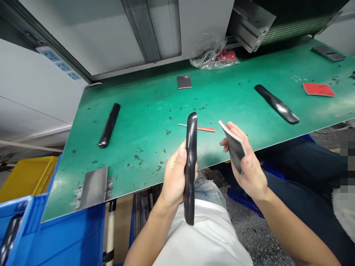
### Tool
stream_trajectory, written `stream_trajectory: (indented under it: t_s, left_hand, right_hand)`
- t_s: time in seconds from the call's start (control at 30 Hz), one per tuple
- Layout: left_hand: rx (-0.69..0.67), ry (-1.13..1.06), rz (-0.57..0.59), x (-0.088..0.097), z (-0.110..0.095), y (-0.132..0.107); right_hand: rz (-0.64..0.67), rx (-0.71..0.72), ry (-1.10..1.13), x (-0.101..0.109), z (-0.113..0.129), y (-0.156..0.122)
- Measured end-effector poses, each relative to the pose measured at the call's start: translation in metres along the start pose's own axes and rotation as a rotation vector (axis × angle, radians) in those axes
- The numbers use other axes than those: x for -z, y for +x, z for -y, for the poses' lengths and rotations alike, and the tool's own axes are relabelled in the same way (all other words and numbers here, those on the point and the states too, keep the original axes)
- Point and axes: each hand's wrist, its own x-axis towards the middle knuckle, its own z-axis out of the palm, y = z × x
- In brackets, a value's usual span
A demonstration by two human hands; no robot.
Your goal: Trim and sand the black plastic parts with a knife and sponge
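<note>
Far left: a blue plastic crate (55, 240) sits below the green-surfaced table (138, 155). On the table a glossy black elongated plastic shell (109, 125) lies alone, well apart from the hands. A bare metal plate (94, 186) rests at the table's near edge.

Centre: the left hand (174, 177) holds a long glossy black curved plastic casing (190, 166) on edge, past the table's near edge and above the lap. Risk, as judged: the casing looks slick and is held only around its middle. A loosened hold could let it pivot or drop to the floor. Grip: clenched around the casing, thumb on the near face.

Just right, a thin red strip (205, 129) lies on the table. The right hand (246, 170) holds a small grey rectangular pad (235, 146) with a white and red edge, near the casing but apart from it. Risk: the pad is held at its lower half only, so it could slip or bend. Grip: closed on the pad.

Far right: another glossy black shell (277, 104) and a flat red pad (318, 89) lie on the table.
</note>
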Motion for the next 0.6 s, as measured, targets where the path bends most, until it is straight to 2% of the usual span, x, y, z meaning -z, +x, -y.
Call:
stream_trajectory:
  t_s: [0.13, 0.2, 0.4, 0.6]
  left_hand:
    - [0.000, 0.011, 0.041, -0.002, 0.001, -0.002]
    - [-0.007, 0.014, 0.058, -0.003, 0.001, -0.003]
    - [-0.022, -0.026, 0.107, -0.006, -0.003, -0.007]
    - [-0.012, -0.029, 0.117, -0.005, -0.002, -0.009]
  right_hand:
    - [0.116, 0.304, -0.163, 0.003, 0.009, 0.005]
    - [0.118, 0.403, -0.247, 0.004, 0.012, 0.008]
    - [0.033, 0.358, -0.228, 0.007, 0.014, 0.015]
    - [0.014, 0.500, -0.350, 0.004, 0.021, 0.013]
